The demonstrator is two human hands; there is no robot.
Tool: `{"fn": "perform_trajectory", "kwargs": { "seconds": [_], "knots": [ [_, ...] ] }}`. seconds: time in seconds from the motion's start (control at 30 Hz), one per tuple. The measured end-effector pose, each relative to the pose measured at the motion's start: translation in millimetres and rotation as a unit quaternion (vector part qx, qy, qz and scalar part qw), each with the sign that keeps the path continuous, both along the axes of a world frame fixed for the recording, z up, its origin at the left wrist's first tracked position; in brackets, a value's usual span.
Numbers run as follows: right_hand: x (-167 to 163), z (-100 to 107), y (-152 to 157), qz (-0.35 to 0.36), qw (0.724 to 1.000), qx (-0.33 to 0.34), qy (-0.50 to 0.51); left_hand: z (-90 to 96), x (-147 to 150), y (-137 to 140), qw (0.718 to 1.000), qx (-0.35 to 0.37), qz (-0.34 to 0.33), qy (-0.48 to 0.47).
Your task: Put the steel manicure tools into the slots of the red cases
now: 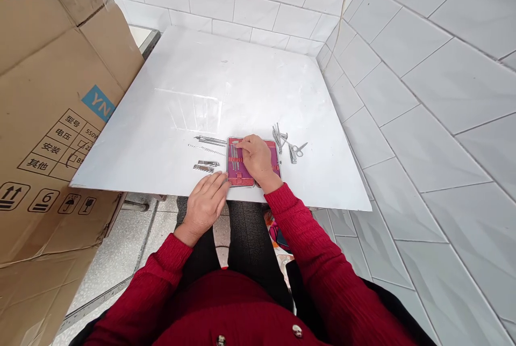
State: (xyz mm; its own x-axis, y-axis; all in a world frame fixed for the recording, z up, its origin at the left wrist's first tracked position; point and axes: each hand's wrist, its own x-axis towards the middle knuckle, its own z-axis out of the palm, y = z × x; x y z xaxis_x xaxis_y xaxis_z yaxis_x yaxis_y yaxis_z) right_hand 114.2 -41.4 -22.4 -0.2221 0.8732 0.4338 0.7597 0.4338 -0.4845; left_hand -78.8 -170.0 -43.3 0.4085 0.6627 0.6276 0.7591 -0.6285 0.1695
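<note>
An open manicure case (241,176) with a red and purple lining lies near the front edge of the white table. Several slim metal manicure tools (234,159) stand in loops on its left side. Over the middle of the case, my right hand (256,159) has its fingertips pinched together close to the tools' upper ends; what they hold is hidden. My left hand (206,201) lies flat, fingers stretched out, at the table's front edge, its fingertips by the case's lower left corner. Nail clippers (205,166) lie left of the case.
Thin metal tools (209,141) lie left of the case. Small scissors (298,150), more clippers (292,157) and a plier-like nipper (278,136) are grouped to its right. A large cardboard box (60,120) borders the table (250,88) on the left, tiled walls behind and right.
</note>
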Motion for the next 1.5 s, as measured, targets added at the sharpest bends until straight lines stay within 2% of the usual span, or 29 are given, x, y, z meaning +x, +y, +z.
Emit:
{"fn": "perform_trajectory", "kwargs": {
  "seconds": [0.23, 0.7, 1.0, 1.33, 1.5],
  "knots": [
    [0.5, 1.8, -1.6, -0.001, 1.0, -0.006, 0.002, 0.8, 0.4, -0.4, 1.0, -0.006, 0.001, -0.006],
    [0.9, -1.1, -3.0, 0.007, 0.999, 0.028, 0.021, -1.7, -0.8, -0.5, 1.0, -0.019, -0.001, -0.009],
    [-0.9, 1.4, -4.1, 0.005, 0.999, 0.02, -0.027, 1.8, 0.6, -0.5, 1.0, 0.001, -0.001, -0.006],
    [-2.8, 3.4, -5.6, 0.003, 0.999, 0.019, -0.045, -2.5, -0.5, 0.0, 1.0, -0.012, -0.004, -0.014],
    [-3.3, 3.4, -5.9, 0.002, 0.999, 0.023, -0.046, -1.5, -0.2, 0.1, 1.0, 0.005, -0.002, -0.008]
  ]
}}
